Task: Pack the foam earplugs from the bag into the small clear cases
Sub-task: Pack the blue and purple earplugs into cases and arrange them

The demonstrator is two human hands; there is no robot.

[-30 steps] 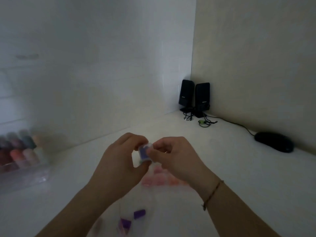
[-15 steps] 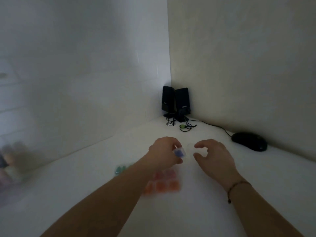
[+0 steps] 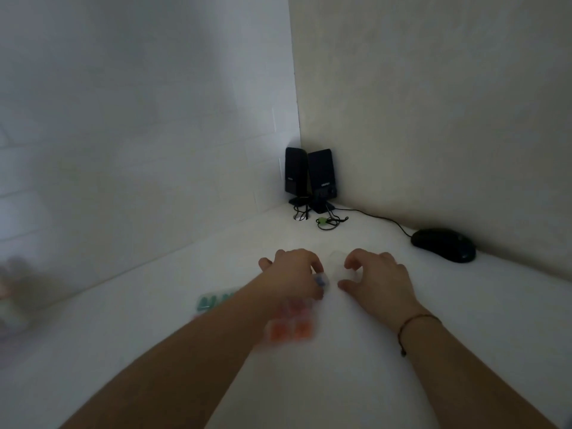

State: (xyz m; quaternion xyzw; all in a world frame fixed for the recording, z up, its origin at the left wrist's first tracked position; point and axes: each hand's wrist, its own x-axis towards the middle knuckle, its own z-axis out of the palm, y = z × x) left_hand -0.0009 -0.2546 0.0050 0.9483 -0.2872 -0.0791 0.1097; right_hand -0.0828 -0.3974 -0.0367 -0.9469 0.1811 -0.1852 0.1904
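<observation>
a small clear case point(image 3: 322, 279) with something blue or purple inside is pinched at the fingertips of the left hand point(image 3: 294, 274), low over the white table point(image 3: 356, 351) near its middle; its long axis cannot be told through the blur. just right of it, a second clear case point(image 3: 339, 267), pale and hard to make out, lies between the two hands, and the right hand point(image 3: 376, 278) is curled loosely around its right side; whether it is actually touched or grasped cannot be told. beneath the left wrist, a row of cases with orange and pink earplugs point(image 3: 291, 328) is seen, blurred, and a row with green earplugs point(image 3: 213, 300) lies just left of the forearm. open table is left in front of the hands toward the corner, where two black speakers point(image 3: 309, 178) stand against the walls, and to the right, where a black mouse point(image 3: 442, 244) sits by the wall with its cable running to the speakers. compared with half a second ago, both hands are seen lower and nearer the table, the right hand closer to the pale case, and the filled case is kept in the left grip.
</observation>
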